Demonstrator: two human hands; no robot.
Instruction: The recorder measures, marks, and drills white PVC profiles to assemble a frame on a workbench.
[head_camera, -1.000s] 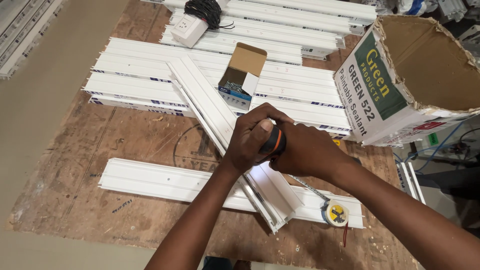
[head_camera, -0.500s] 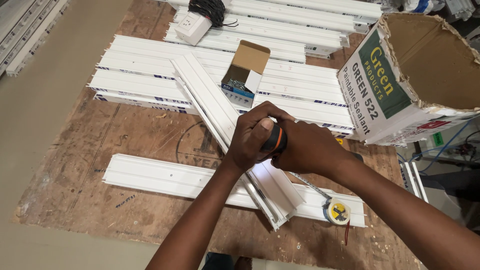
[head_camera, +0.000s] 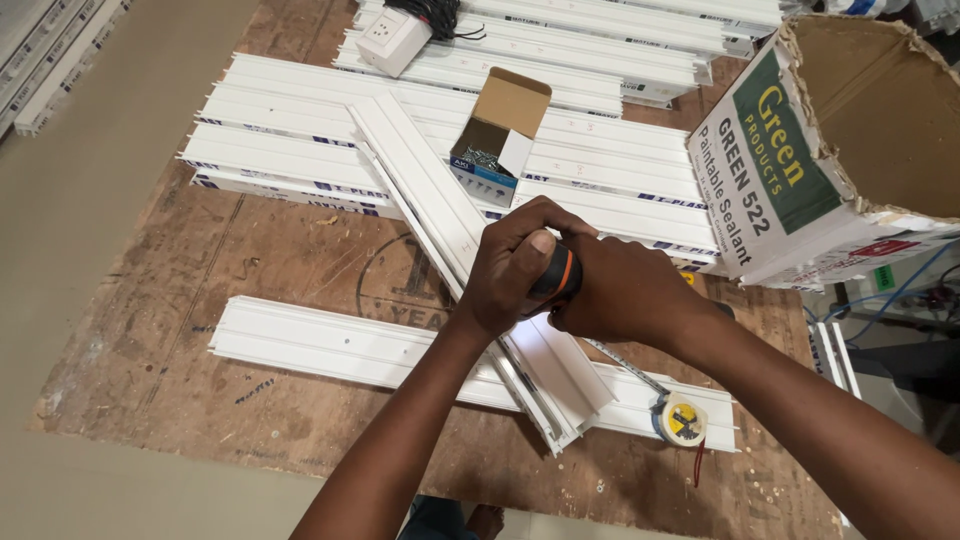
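Both hands, left hand (head_camera: 515, 265) and right hand (head_camera: 625, 295), close their grip on a black-and-orange tool handle (head_camera: 556, 276), held over the diagonal white channel strip (head_camera: 440, 220), just below the small open screw box (head_camera: 495, 140).

A large cardboard carton (head_camera: 850, 150) is lying on its side at the far right of the wooden desk (head_camera: 300, 250), its open brown mouth facing up and right. It is showing a white side with a green label panel (head_camera: 785, 150), and a small red patch near its lower edge. Left of the large carton, a small open cardboard box (head_camera: 497, 135) is sitting on the white strips, its brown flap standing up, screws inside, and a blue-and-white label (head_camera: 472, 180) on its front.
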